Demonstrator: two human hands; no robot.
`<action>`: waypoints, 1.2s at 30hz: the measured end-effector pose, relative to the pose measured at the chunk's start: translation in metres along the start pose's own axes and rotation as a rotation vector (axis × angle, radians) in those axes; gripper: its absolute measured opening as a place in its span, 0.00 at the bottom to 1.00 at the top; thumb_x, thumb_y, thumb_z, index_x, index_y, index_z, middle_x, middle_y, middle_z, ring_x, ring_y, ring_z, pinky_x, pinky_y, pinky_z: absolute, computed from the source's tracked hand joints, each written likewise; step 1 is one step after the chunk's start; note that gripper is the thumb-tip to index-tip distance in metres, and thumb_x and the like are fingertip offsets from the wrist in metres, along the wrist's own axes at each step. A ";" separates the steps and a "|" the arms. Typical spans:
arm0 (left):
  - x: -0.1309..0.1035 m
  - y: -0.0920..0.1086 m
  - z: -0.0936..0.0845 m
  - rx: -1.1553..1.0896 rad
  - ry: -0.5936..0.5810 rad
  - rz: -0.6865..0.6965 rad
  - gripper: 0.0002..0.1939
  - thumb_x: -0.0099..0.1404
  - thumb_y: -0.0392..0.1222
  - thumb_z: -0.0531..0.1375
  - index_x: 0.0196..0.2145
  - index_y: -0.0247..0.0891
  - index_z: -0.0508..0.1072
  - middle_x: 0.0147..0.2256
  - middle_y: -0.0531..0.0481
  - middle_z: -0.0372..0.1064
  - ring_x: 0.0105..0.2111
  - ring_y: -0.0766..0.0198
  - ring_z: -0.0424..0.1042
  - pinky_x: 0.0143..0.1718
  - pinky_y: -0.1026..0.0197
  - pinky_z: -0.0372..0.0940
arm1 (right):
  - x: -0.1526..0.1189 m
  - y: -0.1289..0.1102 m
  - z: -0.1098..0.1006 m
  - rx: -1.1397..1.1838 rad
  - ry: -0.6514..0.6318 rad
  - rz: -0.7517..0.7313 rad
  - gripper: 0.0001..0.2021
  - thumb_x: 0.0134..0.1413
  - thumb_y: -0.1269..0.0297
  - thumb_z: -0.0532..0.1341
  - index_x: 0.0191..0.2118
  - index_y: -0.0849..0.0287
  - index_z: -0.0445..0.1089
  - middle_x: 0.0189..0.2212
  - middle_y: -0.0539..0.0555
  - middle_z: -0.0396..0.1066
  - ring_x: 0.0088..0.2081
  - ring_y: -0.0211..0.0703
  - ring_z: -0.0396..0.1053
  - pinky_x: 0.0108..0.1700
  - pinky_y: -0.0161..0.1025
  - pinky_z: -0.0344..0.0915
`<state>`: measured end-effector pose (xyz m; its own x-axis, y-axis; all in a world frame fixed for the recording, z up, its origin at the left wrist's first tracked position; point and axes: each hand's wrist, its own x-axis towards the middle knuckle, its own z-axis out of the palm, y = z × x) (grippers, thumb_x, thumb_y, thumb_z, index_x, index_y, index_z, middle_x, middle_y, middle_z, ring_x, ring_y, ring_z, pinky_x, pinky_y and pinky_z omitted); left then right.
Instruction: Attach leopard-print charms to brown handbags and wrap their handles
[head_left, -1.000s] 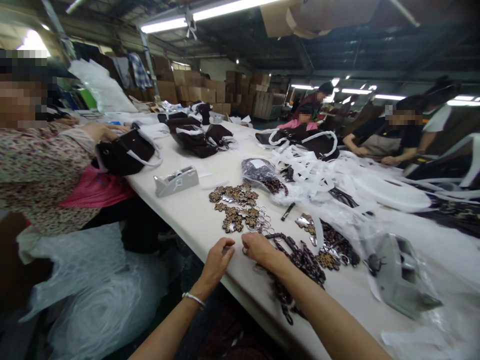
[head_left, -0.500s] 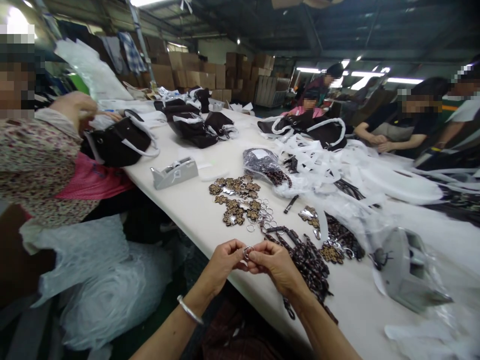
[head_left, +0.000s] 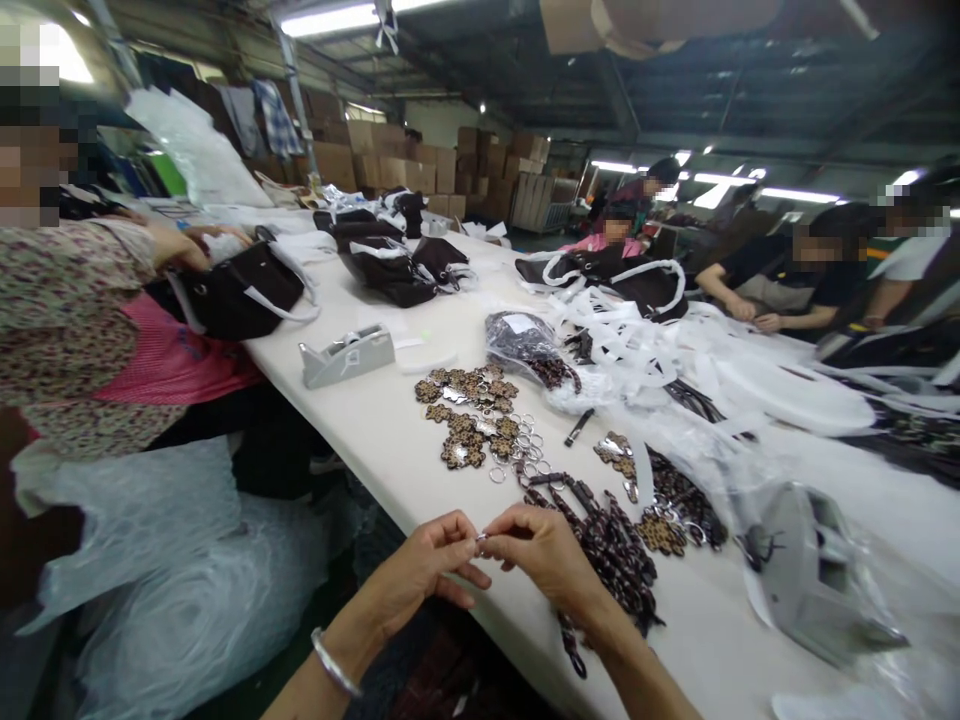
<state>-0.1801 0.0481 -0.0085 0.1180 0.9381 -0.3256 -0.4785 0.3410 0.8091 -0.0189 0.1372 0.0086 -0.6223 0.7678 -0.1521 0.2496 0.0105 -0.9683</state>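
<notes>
Near the table's front edge, my left hand (head_left: 439,562) and my right hand (head_left: 536,550) meet fingertip to fingertip. Pinched between them is a small metal ring (head_left: 480,537), seen nearly edge-on and mostly covered by the fingers. Loose metal rings (head_left: 531,440) lie just beyond, beside a spread of brown patterned flower-shaped tags (head_left: 472,415). To the right of my hands is a heap of dark braided straps (head_left: 607,525) with clips. Another cluster of flower tags with rings (head_left: 661,533) lies farther right.
A grey tape dispenser (head_left: 349,355) stands at left, a second one (head_left: 810,570) at right. Plastic wrap and white strips (head_left: 622,335) cover the table's right side. Dark handbags (head_left: 386,265) sit farther back. A co-worker (head_left: 82,310) handles a bag at left; others sit across the table.
My hands have shifted slightly down and left in view, and the ring has turned from facing me to nearly edge-on. My left hand's lower fingers have spread. The view has tilted a little.
</notes>
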 end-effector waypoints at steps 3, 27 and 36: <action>-0.003 0.000 -0.007 -0.065 -0.010 -0.030 0.13 0.61 0.45 0.65 0.33 0.36 0.65 0.36 0.46 0.74 0.34 0.60 0.78 0.28 0.66 0.70 | 0.010 -0.003 -0.006 -0.130 -0.096 -0.094 0.06 0.45 0.61 0.70 0.26 0.58 0.77 0.25 0.50 0.74 0.28 0.38 0.70 0.31 0.33 0.65; 0.008 0.000 -0.025 0.518 0.482 0.349 0.07 0.56 0.43 0.63 0.26 0.36 0.75 0.37 0.46 0.76 0.37 0.58 0.74 0.40 0.63 0.64 | 0.154 0.012 0.009 -0.885 0.054 0.045 0.23 0.36 0.79 0.65 0.44 0.61 0.69 0.43 0.62 0.74 0.47 0.54 0.70 0.47 0.42 0.63; 0.009 0.007 -0.025 0.358 0.409 0.295 0.12 0.56 0.46 0.65 0.32 0.34 0.77 0.34 0.46 0.77 0.36 0.58 0.75 0.40 0.61 0.66 | 0.114 0.013 -0.015 -0.229 -0.002 0.136 0.09 0.46 0.63 0.68 0.31 0.60 0.68 0.28 0.53 0.75 0.33 0.44 0.75 0.37 0.42 0.73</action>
<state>-0.2037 0.0577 -0.0183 -0.3515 0.9211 -0.1674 -0.1106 0.1367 0.9844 -0.0759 0.2348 -0.0180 -0.5729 0.7711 -0.2778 0.4922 0.0526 -0.8689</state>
